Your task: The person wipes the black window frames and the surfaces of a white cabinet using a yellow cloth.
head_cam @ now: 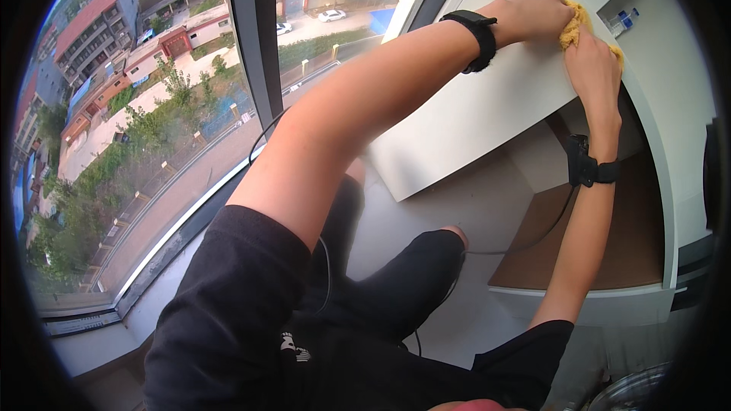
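Note:
A crumpled yellow cloth point(577, 21) is bunched between my hands at the far end of a white panel point(474, 120). My left hand point(534, 16) reaches over the panel from the left, its fingers closed on the cloth's near side. On the other side, my right hand point(594, 63) grips the same cloth, thumb laid along it; a bit of yellow shows past its outer edge. Most fingertips of both hands are hidden. Black straps circle both wrists, and the right one carries a small black device point(579, 161) with a cable.
Large window panes point(160, 125) in a dark frame point(251, 40) rise at my left. A white cabinet edge point(657, 182) curves around a brown panel point(582, 228) at right. Beyond my hands lies a clear bottle with a blue cap point(622, 23). A thin cable point(514, 250) loops near my knee.

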A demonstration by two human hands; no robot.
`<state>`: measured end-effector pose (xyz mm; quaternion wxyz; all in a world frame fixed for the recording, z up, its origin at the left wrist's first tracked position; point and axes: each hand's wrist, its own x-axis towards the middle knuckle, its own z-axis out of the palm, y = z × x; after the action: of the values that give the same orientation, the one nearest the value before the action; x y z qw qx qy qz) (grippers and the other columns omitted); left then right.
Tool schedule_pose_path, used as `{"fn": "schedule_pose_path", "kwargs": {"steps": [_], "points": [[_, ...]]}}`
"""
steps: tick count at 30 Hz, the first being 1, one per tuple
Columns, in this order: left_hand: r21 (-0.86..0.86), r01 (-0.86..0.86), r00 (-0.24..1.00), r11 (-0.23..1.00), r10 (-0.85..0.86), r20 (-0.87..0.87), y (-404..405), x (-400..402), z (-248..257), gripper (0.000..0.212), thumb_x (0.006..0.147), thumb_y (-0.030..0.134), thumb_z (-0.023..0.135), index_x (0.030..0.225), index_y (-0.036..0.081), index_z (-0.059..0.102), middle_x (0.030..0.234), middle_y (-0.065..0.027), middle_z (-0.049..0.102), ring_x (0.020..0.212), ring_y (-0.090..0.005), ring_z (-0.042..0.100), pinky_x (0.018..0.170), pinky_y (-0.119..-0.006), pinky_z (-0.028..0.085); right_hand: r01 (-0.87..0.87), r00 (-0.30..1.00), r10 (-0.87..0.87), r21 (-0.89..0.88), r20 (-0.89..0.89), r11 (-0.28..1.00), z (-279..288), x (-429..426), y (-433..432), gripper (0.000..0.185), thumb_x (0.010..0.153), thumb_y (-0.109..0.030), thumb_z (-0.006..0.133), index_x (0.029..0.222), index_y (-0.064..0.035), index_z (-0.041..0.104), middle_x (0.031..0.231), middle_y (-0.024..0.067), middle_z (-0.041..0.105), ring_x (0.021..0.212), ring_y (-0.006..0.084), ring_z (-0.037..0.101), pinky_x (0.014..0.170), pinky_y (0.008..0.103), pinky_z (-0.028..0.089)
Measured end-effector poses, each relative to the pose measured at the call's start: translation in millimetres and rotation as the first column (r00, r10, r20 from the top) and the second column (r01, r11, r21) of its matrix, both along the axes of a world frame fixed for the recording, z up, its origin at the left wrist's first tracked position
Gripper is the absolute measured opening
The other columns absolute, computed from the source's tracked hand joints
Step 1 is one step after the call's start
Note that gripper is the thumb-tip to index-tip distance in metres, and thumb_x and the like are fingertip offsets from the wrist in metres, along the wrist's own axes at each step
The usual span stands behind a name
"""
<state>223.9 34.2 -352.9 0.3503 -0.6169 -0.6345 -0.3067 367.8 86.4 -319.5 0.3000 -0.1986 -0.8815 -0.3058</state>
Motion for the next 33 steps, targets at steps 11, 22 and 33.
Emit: {"fn": "schedule_pose_path", "kwargs": {"steps": [11, 22, 33], "points": [[-0.112, 0.117, 0.931, 0.987, -0.069, 0.358, -47, 7, 10, 0.036, 0.084, 0.012, 0.053, 0.118, 0.007, 0.063, 0.104, -0.0161, 0.067, 0.1, -0.0309, 0.065, 0.088, -0.041, 0.051, -0.089, 0.894, 0.373, -0.714, 0.25, 0.694, 60, 11, -11, 0.025, 0.089, -0.018, 0.046, 0.086, 0.0048, 0.056, 0.075, 0.0068, 0.058, 0.072, 0.0108, 0.054, 0.067, 0.0285, 0.045], [0.043, 0.409, 0.663, 0.911, -0.329, 0.673, -92, -27, 19, 0.03, 0.081, 0.003, 0.046, 0.102, -0.001, 0.068, 0.088, -0.0092, 0.069, 0.079, -0.0178, 0.063, 0.069, -0.034, 0.051, -0.918, 0.358, 0.76, -0.058, -0.543, 0.392, -42, -50, -10, 0.028, 0.089, -0.022, 0.06, 0.103, 0.0023, 0.061, 0.082, 0.0202, 0.065, 0.077, 0.0335, 0.068, 0.069, 0.0337, 0.052], [0.061, 0.184, 0.553, 0.981, -0.155, 0.819, -178, -22, 14, 0.043, 0.089, 0.004, 0.043, 0.128, 0.002, 0.058, 0.12, -0.0147, 0.06, 0.112, -0.0203, 0.059, 0.097, -0.032, 0.047, -0.844, -0.03, 0.882, 0.484, -0.471, 0.23, -63, -115, -42, 0.019, 0.087, -0.015, 0.056, 0.097, 0.0013, 0.055, 0.094, 0.0172, 0.064, 0.087, 0.0371, 0.064, 0.083, 0.0404, 0.049]]}}
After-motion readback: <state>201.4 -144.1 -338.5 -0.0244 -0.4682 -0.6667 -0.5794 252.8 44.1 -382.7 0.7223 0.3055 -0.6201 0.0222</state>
